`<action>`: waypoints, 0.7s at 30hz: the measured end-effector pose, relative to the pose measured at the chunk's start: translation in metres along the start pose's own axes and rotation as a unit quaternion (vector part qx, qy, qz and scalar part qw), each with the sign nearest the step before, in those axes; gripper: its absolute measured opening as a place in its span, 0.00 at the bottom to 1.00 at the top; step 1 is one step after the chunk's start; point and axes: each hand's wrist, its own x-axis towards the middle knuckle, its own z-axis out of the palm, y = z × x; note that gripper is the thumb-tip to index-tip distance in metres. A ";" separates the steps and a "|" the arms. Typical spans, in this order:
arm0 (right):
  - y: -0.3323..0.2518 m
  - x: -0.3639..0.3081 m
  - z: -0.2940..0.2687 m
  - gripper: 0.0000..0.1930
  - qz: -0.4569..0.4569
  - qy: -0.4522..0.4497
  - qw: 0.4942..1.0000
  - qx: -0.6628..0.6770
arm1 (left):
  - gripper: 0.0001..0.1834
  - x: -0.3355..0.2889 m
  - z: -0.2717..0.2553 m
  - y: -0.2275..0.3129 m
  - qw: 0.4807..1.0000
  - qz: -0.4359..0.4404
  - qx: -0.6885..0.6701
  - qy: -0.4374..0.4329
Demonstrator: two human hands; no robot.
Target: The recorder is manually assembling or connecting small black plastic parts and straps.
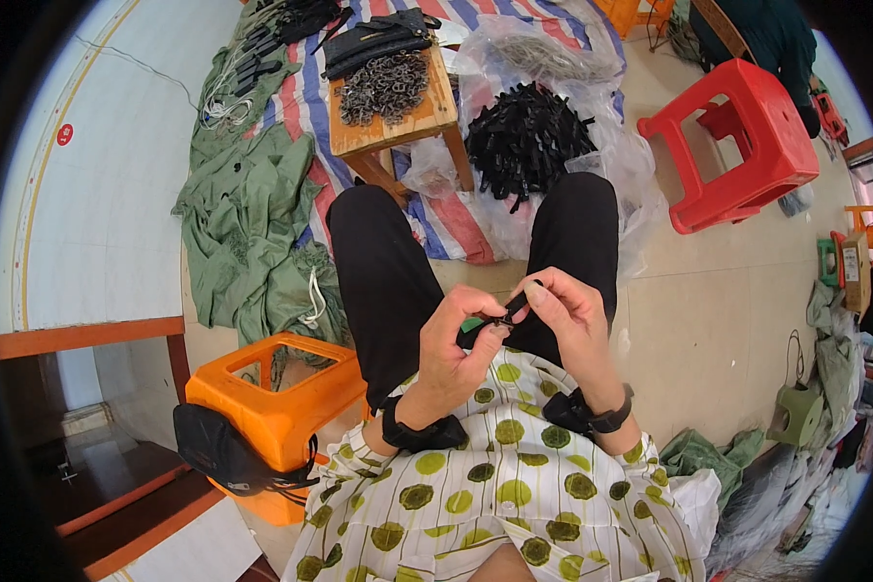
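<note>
Above my lap, my left hand (456, 339) is closed, thumb and fingers pinching a short black strap (520, 302). My right hand (570, 315) grips the strap's other end between thumb and fingers. A small dark piece, perhaps a buckle, sits at my left fingertips, mostly hidden by them. A bit of green shows beside the left fingers. Beyond my knees, a heap of metal buckles (383, 87) lies on a wooden stool (398, 136). To its right, a pile of black strap pieces (526, 141) rests on clear plastic.
At my left stands an orange plastic stool (279, 403) with a black bag (218, 451) hanging on it. A red stool (737, 145) is at the far right. Green cloth (242, 213) and a striped sheet (461, 228) cover the floor ahead. Another person (771, 39) is at the upper right.
</note>
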 end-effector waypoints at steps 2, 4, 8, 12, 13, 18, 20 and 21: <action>0.000 0.000 0.000 0.10 0.001 -0.001 1.000 0.005 | 0.10 -0.001 0.000 -0.001 1.000 -0.004 -0.002 0.000; 0.001 0.001 -0.002 0.10 0.001 -0.002 1.000 0.011 | 0.10 0.001 0.002 0.001 1.000 -0.007 -0.005 0.000; 0.007 0.002 -0.003 0.09 0.025 -0.012 0.998 0.052 | 0.09 0.003 0.004 0.006 0.999 -0.010 -0.015 0.052; 0.008 0.002 0.000 0.09 -0.009 0.018 1.000 0.018 | 0.08 0.003 0.004 0.002 0.999 -0.011 -0.033 0.036; 0.007 0.001 0.001 0.09 -0.010 0.019 1.000 0.019 | 0.08 0.002 0.003 0.002 0.999 -0.011 -0.032 0.035; 0.006 -0.001 0.000 0.09 0.000 0.015 1.000 0.017 | 0.07 0.001 0.002 0.004 0.996 -0.031 -0.076 0.023; 0.006 -0.001 0.000 0.09 -0.002 0.012 1.000 0.016 | 0.06 0.001 0.001 0.004 0.996 -0.032 -0.077 0.015; 0.005 -0.001 0.000 0.09 -0.003 0.009 1.000 0.013 | 0.06 0.001 0.001 0.004 0.996 -0.033 -0.079 0.008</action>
